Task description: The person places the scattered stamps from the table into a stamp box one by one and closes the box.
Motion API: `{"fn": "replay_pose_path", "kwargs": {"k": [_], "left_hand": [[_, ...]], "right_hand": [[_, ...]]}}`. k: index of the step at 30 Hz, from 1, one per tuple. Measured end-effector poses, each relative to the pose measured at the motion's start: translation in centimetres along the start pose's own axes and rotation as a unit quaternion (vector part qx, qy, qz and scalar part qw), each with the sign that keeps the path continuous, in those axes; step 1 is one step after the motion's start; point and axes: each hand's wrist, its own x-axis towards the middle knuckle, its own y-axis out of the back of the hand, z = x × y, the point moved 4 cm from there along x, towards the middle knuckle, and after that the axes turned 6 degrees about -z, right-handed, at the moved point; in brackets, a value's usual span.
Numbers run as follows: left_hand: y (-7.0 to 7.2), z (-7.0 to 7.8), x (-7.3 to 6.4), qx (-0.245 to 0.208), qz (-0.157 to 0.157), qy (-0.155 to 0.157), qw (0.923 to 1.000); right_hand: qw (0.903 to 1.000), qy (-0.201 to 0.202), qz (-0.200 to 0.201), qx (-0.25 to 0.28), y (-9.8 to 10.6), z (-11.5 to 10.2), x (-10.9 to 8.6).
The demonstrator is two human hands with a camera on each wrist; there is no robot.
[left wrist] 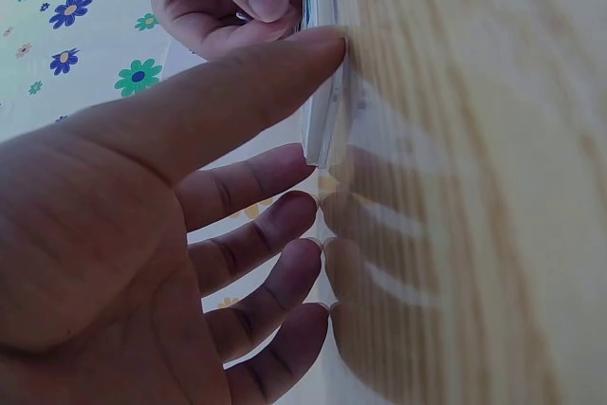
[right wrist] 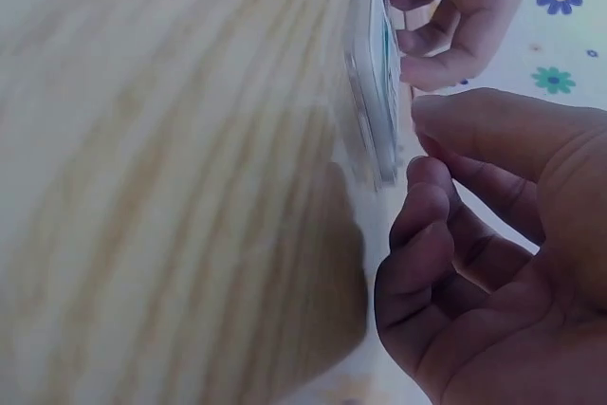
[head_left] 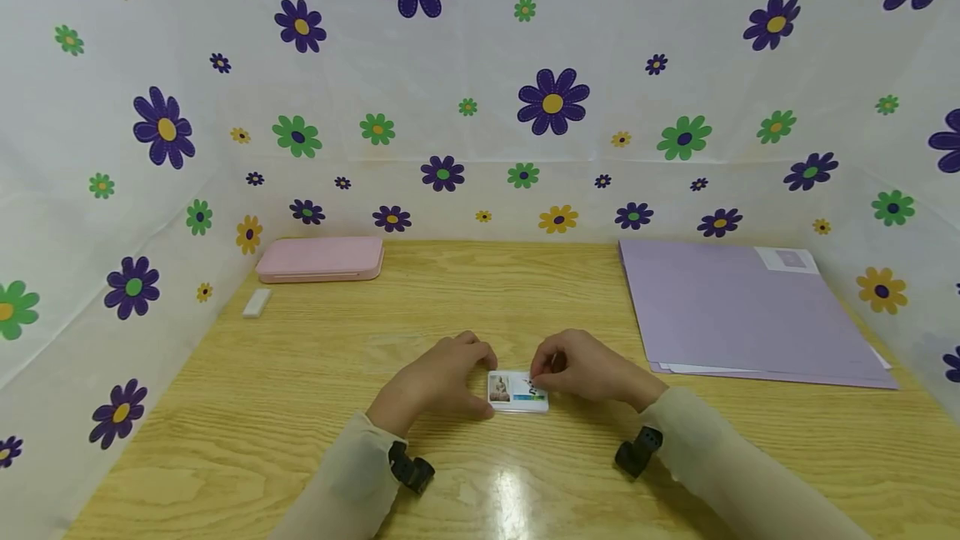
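A small flat white case (head_left: 498,407) with a brownish picture, dark marks and a blue-green strip on its face lies on the wooden table. My left hand (head_left: 447,375) grips its left end, the thumb on the near edge and the index finger at the far edge. The other left fingertips rest on the tabletop. Over the case's right end is my right hand (head_left: 581,367), fingers curled, thumb and index fingertips pinched together close above the printed face (right wrist: 390,64). I cannot tell whether anything thin is between them. The far right corner is hidden by this hand.
Behind my left hand, a faint clear sheet (head_left: 392,350) lies on the table (head_left: 225,415). A pink case (head_left: 321,258) and a small white block (head_left: 257,303) are at the back left. Purple folders (head_left: 742,315) with white paper occupy the right side. Flowered cloth surrounds the table.
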Motion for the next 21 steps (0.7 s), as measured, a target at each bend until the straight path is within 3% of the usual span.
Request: {"fn": "replay_pose_path", "kwargs": {"k": [21], "left_hand": [[0.21,0.02,-0.01,-0.011,-0.004,-0.015,0.9998]], "right_hand": [[0.9995,-0.003,0.03,0.008,0.97,-0.45,-0.6]]}}
